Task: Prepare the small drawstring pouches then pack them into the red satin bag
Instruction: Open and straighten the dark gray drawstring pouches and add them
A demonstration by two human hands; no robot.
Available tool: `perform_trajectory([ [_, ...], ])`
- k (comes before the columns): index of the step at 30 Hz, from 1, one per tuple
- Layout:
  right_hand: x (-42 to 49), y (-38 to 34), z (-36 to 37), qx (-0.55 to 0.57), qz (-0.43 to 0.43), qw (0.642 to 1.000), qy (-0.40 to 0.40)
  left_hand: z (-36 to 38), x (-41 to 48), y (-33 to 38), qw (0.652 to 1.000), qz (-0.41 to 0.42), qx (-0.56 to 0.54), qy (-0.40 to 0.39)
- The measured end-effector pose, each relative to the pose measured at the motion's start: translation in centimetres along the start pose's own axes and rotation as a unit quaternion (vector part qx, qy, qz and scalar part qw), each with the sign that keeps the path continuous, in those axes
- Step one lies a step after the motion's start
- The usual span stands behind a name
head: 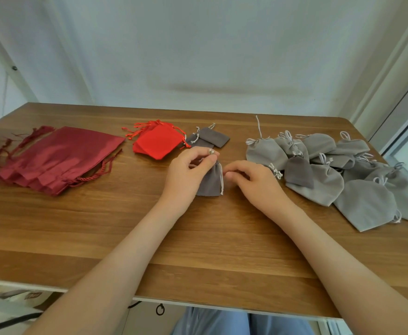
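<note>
Wooden table [198,238], left to right: red satin bags [58,158], red pouches [155,143], dark grey pouches [213,137], light grey pouches [343,182]; single pouch [210,182] front-centre.

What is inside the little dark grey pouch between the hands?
Its inside is hidden. The small dark grey velvet drawstring pouch looks flat, with a white cord down its side, and the left hand pinches its top, covering the opening.

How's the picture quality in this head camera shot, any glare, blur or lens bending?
Head view: soft, even daylight with only faint shadows under the left hand and right hand; mild sheen on the wooden table and red satin bags; the wide-angle lens bows the table's far edge; the grey pouch pinched by the left hand looks sharp, the bottom corners softer.
</note>
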State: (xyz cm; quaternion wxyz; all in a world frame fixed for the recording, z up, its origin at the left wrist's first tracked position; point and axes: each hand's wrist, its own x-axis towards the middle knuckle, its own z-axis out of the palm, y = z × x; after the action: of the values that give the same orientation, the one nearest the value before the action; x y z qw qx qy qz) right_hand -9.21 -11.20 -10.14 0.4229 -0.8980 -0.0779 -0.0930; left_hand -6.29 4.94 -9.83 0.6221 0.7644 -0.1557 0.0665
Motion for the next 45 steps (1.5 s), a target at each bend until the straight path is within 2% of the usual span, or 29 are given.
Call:
perform_trajectory([
  [4, 0.2, -0.2, -0.1, 0.041, 0.004, 0.999, -0.013, 0.1, -0.1, 0.6, 0.994, -0.046, -0.096, -0.032],
  [8, 0.0, -0.4, -0.4, 0.113, 0.024, 0.993, -0.028, 0.1, -0.2, 1.5, 0.972, -0.09, -0.207, -0.069],
  [12, 0.0, 0.0, 0.1, 0.042, 0.015, 0.998, -0.044, 0.0, -0.5, 2.2, 0.941, -0.12, -0.294, -0.116],
  [15, 0.0, 0.1, 0.1, 0.073, 0.025, 0.997, -0.03, 0.0, -0.4, 1.8, 0.952, -0.122, -0.257, -0.11],
  [19, -0.1, -0.3, -0.3, 0.177, 0.053, 0.983, 0.009, -0.3, -0.3, 1.6, 0.974, -0.101, -0.201, -0.03],
  [22, 0.0, -0.1, -0.7, 0.263, 0.061, 0.963, -0.007, -0.2, -0.2, 1.4, 0.977, -0.083, -0.197, 0.007],
  [24, 0.1, 0.0, -1.0, 0.345, 0.059, 0.936, -0.034, -0.1, -0.1, 1.1, 0.979, -0.073, -0.187, 0.025],
  [27, 0.1, 0.0, -1.4, 0.446, 0.044, 0.892, -0.066, -0.1, -0.1, 0.5, 0.993, -0.037, -0.103, 0.032],
  [31, 0.0, -0.2, -1.7, 0.545, 0.036, 0.832, -0.098, 0.0, -0.1, 0.0, 0.998, 0.0, 0.048, -0.031],
  [34, 0.0, -0.4, -1.9, 0.607, 0.04, 0.785, -0.113, 0.3, -0.1, -0.3, 0.994, -0.019, 0.093, -0.063],
  [35, 0.0, -0.4, -2.0, 0.609, 0.037, 0.784, -0.115, 0.3, -0.1, -0.3, 0.991, -0.022, 0.108, -0.07],
  [41, 0.0, -0.6, -1.7, 0.556, 0.043, 0.825, -0.094, 0.5, -0.3, 0.1, 0.979, 0.0, 0.189, -0.079],
  [43, 0.2, -0.4, -1.7, 0.55, 0.06, 0.829, -0.083, 0.5, -0.2, 0.0, 0.982, -0.018, 0.171, -0.071],
  [45, 0.3, -0.1, -1.7, 0.539, 0.078, 0.836, -0.07, 0.4, 0.0, 0.1, 0.991, -0.063, 0.102, -0.064],
])
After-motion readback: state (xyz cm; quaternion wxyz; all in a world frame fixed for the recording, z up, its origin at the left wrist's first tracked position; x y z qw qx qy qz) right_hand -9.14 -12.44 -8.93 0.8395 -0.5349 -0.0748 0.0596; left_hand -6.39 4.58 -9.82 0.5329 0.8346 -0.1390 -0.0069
